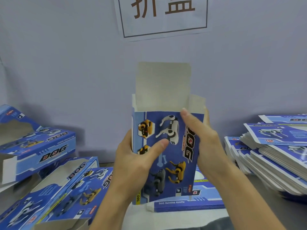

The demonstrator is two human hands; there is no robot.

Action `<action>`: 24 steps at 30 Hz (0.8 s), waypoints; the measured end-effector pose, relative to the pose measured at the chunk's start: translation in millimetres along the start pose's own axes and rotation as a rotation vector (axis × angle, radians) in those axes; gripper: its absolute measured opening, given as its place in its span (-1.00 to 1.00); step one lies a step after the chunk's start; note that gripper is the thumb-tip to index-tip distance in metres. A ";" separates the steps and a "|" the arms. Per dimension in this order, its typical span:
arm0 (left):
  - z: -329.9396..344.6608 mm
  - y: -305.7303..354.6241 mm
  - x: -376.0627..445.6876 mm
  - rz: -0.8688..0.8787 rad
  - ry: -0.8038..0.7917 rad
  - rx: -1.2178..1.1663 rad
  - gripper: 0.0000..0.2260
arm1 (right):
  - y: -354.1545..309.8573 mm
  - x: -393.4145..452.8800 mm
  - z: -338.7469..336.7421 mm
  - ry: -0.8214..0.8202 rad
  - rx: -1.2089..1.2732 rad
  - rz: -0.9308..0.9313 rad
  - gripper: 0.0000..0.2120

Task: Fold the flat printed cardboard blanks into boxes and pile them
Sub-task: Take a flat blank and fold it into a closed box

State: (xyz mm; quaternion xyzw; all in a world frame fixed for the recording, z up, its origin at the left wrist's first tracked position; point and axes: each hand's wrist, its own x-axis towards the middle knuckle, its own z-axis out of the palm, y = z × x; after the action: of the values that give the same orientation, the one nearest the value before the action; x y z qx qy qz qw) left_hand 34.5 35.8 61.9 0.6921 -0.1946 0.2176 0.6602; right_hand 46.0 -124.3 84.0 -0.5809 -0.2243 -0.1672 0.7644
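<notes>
The box (pixel 167 153) stands upright at the centre of the view, held above the table (pixel 259 185) with its open end up; the top flap (pixel 163 83) stands vertical and unfolded, and a side flap (pixel 196 102) leans outward to its right. The left hand (pixel 136 165) grips the box's left edge, thumb laid across the printed front panel and the other fingers wrapped behind, out of sight. The right hand (pixel 204 143) clasps the box's right edge, thumb pressed on the front panel near the top rim, fingers curled round the side. The two hands are apart, one on each side of the box. Left of the box lie folded boxes (pixel 49 171), tipped at varying angles. Right of the box sits a stack of flat blanks (pixel 274 156). Directly below the box lies a smaller stack of blanks (pixel 189 205). Behind the box, a paper sign (pixel 162 15) hangs on the wall.
</notes>
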 end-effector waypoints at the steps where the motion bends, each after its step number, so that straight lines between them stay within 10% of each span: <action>1: 0.0 0.0 1.4 -0.019 0.018 -0.030 -0.61 | -0.2 -0.9 -3.2 -0.053 0.000 0.019 -0.25; 8: -0.3 3.6 2.7 -0.154 -0.007 -0.191 -0.45 | 4.8 -6.8 -1.4 -0.057 -0.207 -0.188 -0.29; 15: -12.0 16.8 9.3 0.093 0.315 -0.017 -0.05 | 14.6 -11.0 21.3 -0.144 -0.238 -0.157 -0.37; 24: -3.9 10.8 5.6 0.184 0.166 0.013 -0.53 | 10.6 -6.7 16.5 -0.108 -0.271 -0.180 -0.28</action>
State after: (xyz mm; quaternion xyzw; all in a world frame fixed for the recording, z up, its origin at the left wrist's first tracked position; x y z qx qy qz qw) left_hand 33.0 39.2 74.2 0.6550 -0.2007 0.3352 0.6468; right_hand 43.4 -105.6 75.5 -0.6643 -0.2917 -0.2324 0.6477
